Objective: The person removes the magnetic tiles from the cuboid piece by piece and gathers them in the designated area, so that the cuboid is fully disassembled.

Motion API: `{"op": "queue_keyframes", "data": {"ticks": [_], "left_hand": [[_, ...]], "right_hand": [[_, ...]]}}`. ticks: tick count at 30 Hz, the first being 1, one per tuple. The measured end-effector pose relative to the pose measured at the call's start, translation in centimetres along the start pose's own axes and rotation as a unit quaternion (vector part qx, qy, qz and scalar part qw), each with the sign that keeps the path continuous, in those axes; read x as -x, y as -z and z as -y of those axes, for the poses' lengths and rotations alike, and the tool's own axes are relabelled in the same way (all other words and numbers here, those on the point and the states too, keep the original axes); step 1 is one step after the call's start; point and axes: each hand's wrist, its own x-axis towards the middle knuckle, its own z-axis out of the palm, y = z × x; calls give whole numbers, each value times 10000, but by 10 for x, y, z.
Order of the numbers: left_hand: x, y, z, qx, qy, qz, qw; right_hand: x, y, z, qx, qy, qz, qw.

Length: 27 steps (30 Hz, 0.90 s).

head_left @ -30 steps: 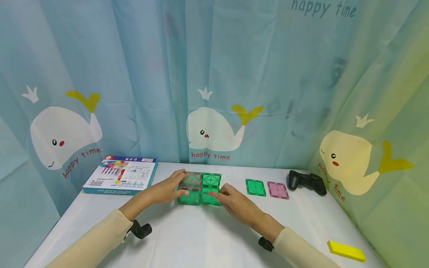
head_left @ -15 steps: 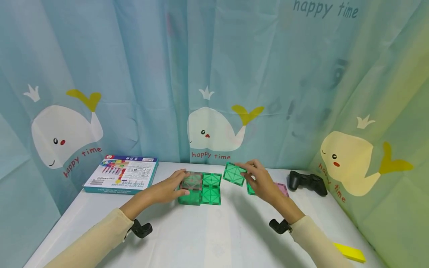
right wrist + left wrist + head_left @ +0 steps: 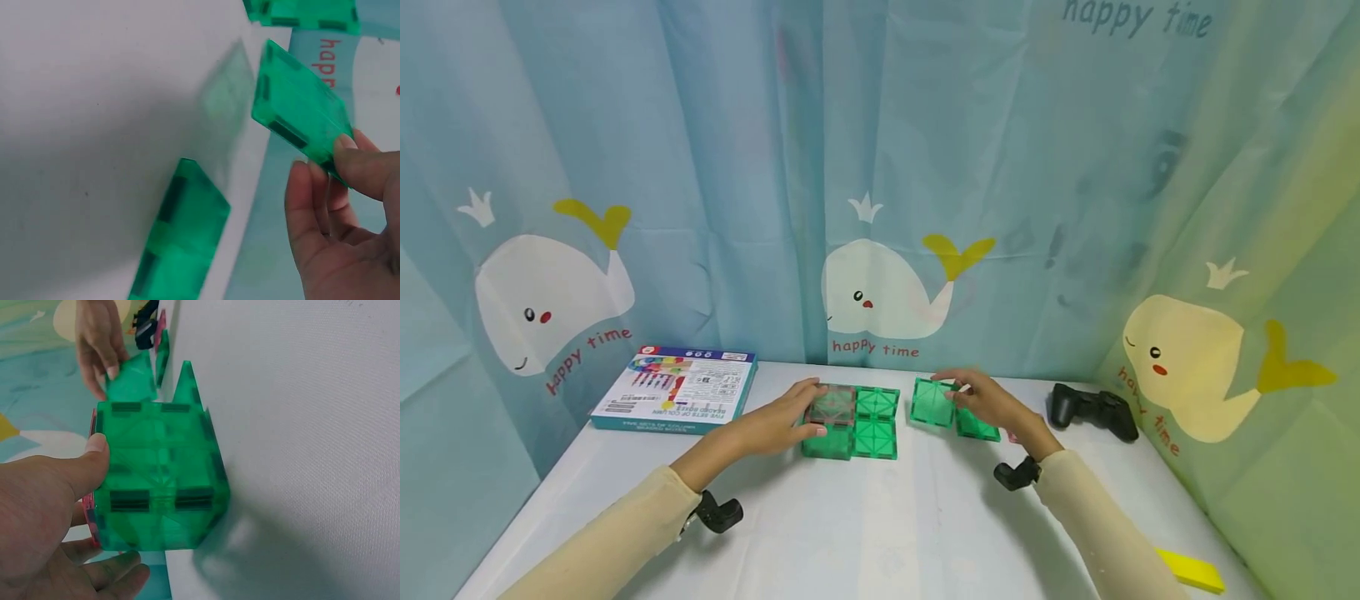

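My left hand [image 3: 778, 421] grips a box of green magnetic tiles [image 3: 156, 475], its thumb on the near side and its fingers behind. A pink see-through tile [image 3: 832, 404] forms the box's top. Green square tiles [image 3: 876, 439] adjoin the box on its right. Off to the right, my right hand [image 3: 988, 404] pinches one corner of a green square magnetic tile [image 3: 306, 103] between thumb and fingers, tilted above the table. Another green tile [image 3: 977, 427] lies under and beside it, seen larger in the right wrist view. The right forearm mostly hides a pink tile [image 3: 1013, 437].
A flat boxed toy set [image 3: 673, 392] lies at the back left. A black game controller [image 3: 1092, 412] is at the back right, and a yellow block [image 3: 1195, 572] at the front right. The whale-print curtain [image 3: 760, 208] hangs right behind the white table [image 3: 820, 525].
My right hand has drawn a green tile away from the front of the joined tiles and carried it right, toward the loose green tile. The left hand keeps its place.
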Motion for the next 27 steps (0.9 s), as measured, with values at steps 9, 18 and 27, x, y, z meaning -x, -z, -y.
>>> {"op": "queue_keyframes", "data": {"ticks": [9, 18, 27], "left_hand": [[0, 0, -2, 31, 125, 30, 9999], [0, 0, -3, -12, 102, 34, 9999], [1, 1, -2, -9, 141, 33, 9999]], "right_hand": [[-16, -8, -15, 303, -245, 287, 9988], [-25, -26, -19, 1141, -436, -6, 9925], [-28, -40, -21, 1615, -455, -180, 9857]]}}
